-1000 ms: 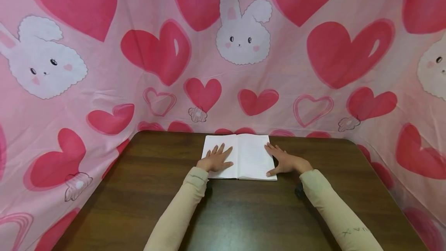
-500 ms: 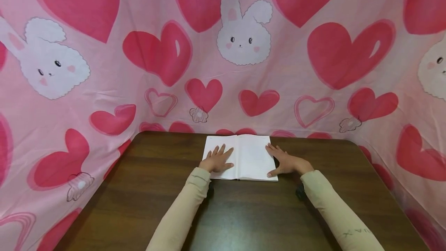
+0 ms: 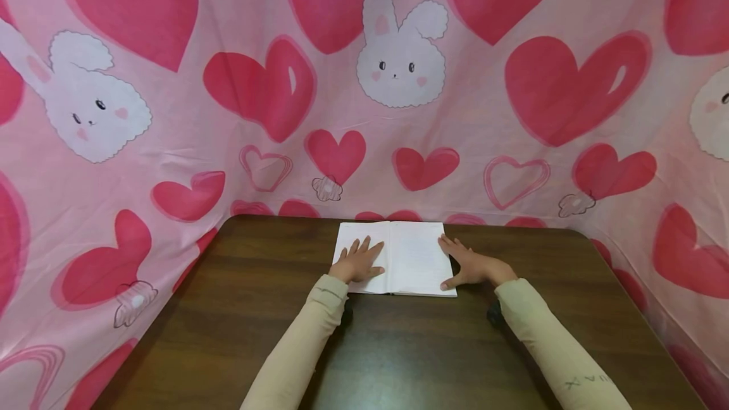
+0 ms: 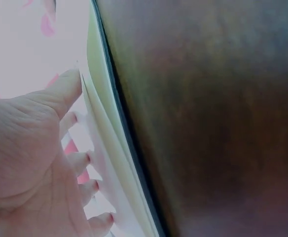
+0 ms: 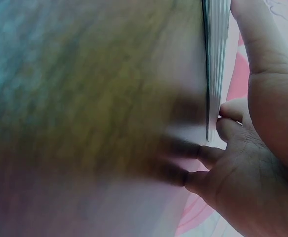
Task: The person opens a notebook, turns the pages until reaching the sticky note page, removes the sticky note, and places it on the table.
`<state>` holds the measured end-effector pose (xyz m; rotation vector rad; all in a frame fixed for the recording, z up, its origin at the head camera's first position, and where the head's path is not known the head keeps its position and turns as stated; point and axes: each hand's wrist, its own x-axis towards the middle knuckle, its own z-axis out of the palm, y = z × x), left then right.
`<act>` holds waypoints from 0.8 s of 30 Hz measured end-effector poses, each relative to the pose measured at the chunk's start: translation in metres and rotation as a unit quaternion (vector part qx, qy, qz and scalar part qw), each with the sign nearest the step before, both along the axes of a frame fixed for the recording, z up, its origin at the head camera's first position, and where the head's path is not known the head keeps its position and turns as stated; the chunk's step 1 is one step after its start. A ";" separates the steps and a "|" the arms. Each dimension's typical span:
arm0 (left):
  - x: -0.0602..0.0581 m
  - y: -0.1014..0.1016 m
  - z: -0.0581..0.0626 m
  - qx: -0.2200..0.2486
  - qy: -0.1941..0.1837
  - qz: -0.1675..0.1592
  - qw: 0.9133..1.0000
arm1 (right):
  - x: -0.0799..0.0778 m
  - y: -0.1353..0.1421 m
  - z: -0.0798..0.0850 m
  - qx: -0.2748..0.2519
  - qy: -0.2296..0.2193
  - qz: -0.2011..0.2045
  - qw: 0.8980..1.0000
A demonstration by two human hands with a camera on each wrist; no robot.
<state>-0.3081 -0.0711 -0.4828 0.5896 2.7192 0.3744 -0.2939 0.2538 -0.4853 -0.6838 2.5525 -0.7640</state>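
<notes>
An open notebook [image 3: 420,255] with white pages lies near the far edge of the table. Spread over its left page is my left hand [image 3: 357,262], fingers straight and apart, thumb pointing toward the centre fold. In the left wrist view, the fingertips rest along the page [image 4: 104,123] above a dark cover edge. My right hand [image 3: 474,266] is at the notebook's right side, thumb at the lower right corner and fingers at the upper part of that edge. The right wrist view shows the stacked page edges [image 5: 217,64] beside the thumb, with some fingertips reaching down to the table.
The dark brown wooden table [image 3: 398,353] extends around the notebook on all sides. A pink cloth [image 3: 467,112] printed with hearts and rabbits hangs behind the table and along both sides. Beige sleeves [image 3: 296,347] cover both forearms.
The whole head view has shifted slightly, so everything sits a little further right. Both hands and the notebook keep their positions relative to each other.
</notes>
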 end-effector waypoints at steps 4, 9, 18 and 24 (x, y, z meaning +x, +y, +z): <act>0.001 0.001 0.001 0.001 0.001 0.003 1.000 | 0.000 0.001 0.000 0.000 0.000 0.000 1.000; 0.003 0.002 0.002 -0.003 0.008 0.008 1.000 | -0.001 0.001 0.000 -0.001 0.000 -0.001 1.000; 0.009 0.005 0.003 0.076 0.078 -0.069 0.992 | 0.000 0.000 0.002 -0.004 -0.001 0.000 1.000; 0.017 0.014 0.002 0.141 0.139 -0.137 0.971 | 0.000 0.000 0.001 -0.003 0.001 0.000 1.000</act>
